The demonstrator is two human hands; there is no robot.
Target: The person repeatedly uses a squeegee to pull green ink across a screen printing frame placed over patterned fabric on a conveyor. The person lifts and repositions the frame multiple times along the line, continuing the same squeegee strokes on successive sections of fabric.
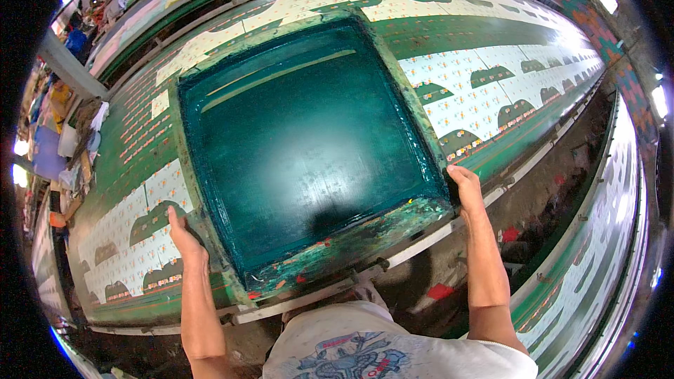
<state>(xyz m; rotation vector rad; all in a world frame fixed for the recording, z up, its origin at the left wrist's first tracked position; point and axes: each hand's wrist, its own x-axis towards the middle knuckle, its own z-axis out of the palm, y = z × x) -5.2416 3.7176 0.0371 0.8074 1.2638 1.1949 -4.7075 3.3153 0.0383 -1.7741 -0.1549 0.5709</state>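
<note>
A large screen-printing frame [302, 147] with a dark green mesh lies tilted in front of me, over a long green printing table [491, 35]. Paint smears coat its near rail, and a pale band crosses the mesh near the far end. My left hand [187, 238] holds the frame's left side near the close corner, thumb up, the other fingers hidden. On the opposite side, my right hand [467, 189] grips the right rail close to the near corner, its fingers mostly out of sight beneath. Whether the frame touches the table I cannot tell.
White fabric pieces [453, 91] with small orange prints and dark curved cut-outs cover the table on both sides of the frame. A metal rail [421, 247] runs along its near edge. A second table [583, 267] stands at right, a grey post [74, 63] at far left.
</note>
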